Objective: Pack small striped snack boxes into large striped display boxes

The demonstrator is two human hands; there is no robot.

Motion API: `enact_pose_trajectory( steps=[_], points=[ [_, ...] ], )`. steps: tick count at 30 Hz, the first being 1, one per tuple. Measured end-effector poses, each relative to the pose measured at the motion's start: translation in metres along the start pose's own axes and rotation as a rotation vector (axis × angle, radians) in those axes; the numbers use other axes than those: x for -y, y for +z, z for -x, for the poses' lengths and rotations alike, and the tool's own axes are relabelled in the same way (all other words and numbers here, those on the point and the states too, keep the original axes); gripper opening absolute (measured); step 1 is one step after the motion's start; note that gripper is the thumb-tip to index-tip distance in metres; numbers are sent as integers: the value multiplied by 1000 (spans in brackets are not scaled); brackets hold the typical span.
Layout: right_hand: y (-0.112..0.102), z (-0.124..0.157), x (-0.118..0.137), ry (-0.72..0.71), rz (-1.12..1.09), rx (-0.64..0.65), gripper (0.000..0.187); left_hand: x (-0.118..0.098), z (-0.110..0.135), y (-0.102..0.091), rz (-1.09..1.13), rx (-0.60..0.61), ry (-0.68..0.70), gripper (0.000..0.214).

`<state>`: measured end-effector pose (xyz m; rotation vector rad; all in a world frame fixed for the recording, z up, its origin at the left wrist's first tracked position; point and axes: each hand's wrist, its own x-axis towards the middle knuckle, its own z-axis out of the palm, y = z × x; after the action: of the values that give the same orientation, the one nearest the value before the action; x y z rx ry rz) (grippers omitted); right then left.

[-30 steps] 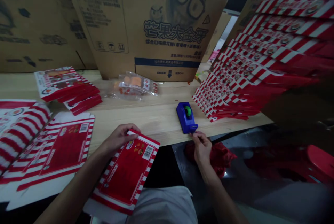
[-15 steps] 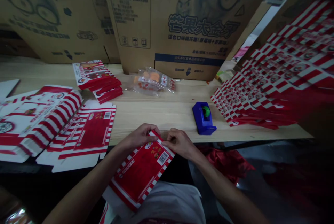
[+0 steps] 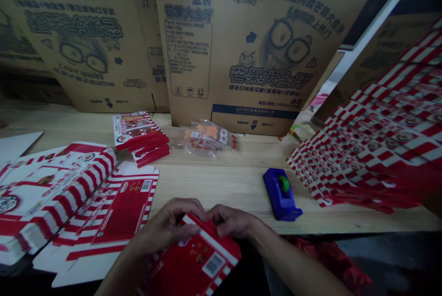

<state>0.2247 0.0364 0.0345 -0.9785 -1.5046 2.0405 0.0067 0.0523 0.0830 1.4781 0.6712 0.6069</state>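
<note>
A red carton with white stripes and a barcode [image 3: 193, 264] is held tilted over the table's front edge, its lower part cut off by the frame. My left hand [image 3: 172, 227] is closed on its upper left edge, thumb on the printed face. At the top end, my right hand [image 3: 229, 222] pinches the end flap between thumb and fingers. The underside of the carton and some fingertips are hidden. Flat striped cartons [image 3: 120, 213] lie left of my hands, beside a thick stack of them [image 3: 58, 190].
A blue tape dispenser [image 3: 281, 194] stands right of my hands. Clear packets with orange pieces [image 3: 207, 135] and small red boxes [image 3: 141, 137] lie farther back. Large cardboard boxes [image 3: 221, 56] line the rear. Stacked striped cartons [image 3: 376, 144] rise at the right.
The camera has tilted up, so the table sits lower in view. Both hands stay on the carton; its top end now shows a folded edge, with my right fingers pressing over it.
</note>
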Motion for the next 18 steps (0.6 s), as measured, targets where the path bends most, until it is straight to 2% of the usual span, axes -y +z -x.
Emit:
enact_pose_trajectory(
  steps=[2,5,7,9,11,13,15,18],
  points=[
    [-24,-25,15,-102,204,-225,73,7,6,-12,141,-345,-92,28],
    [-77,-70,39,-200,511,-711,45,26,21,-27,326,-884,-184,44],
    [-111,-98,52,-230,698,-928,31,45,36,-32,258,-1114,-165,43],
    [-137,-122,59,-240,855,-1016,30,68,52,-35,12,-1222,-147,39],
    [-150,-139,61,-227,1000,-1033,35,89,66,-37,-363,-1200,-140,42],
    [-156,-150,59,-188,1113,-1024,37,104,74,-38,-752,-1065,-106,49],
    [-159,-155,57,-138,1188,-1013,35,108,72,-36,-1062,-833,-79,64],
    [-165,-151,57,-86,1254,-994,28,93,51,-29,-1312,-359,-128,105]
  ],
)
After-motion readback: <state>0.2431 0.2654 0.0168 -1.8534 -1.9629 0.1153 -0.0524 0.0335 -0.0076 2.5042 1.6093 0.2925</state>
